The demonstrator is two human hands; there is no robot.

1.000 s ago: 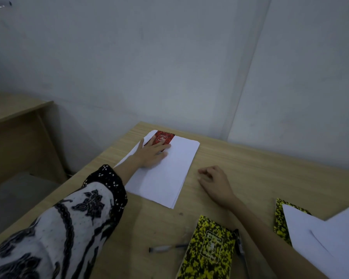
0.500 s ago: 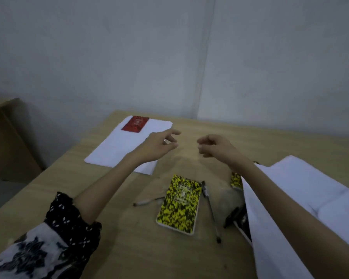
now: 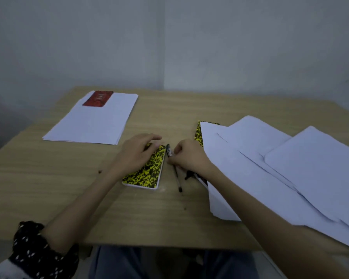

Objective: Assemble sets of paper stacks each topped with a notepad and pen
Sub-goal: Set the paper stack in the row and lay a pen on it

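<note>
Overhead: grey walls (image 3: pixel 250 47) meet in a corner behind a wooden table (image 3: pixel 129 214). Loose sheets (image 3: pixel 290 168) spread right; a neat stack (image 3: pixel 93 121) far left carries a red notepad (image 3: pixel 98 98). Left hand (image 3: pixel 136 152), earlier raised, now lies fingers straight on the yellow notepad (image 3: pixel 147 172); right hand (image 3: pixel 189 158) has dropped to pinch the pen (image 3: pixel 174 170) beside it

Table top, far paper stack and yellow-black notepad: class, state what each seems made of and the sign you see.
Table: probably wood-look laminate, matt, with a printed-looking grain. Paper stack: plain white sheets, matt, layered edges showing. Yellow-black notepad: card or coated-paper cover, white page edges; gloss unclear in the dim light.
</note>
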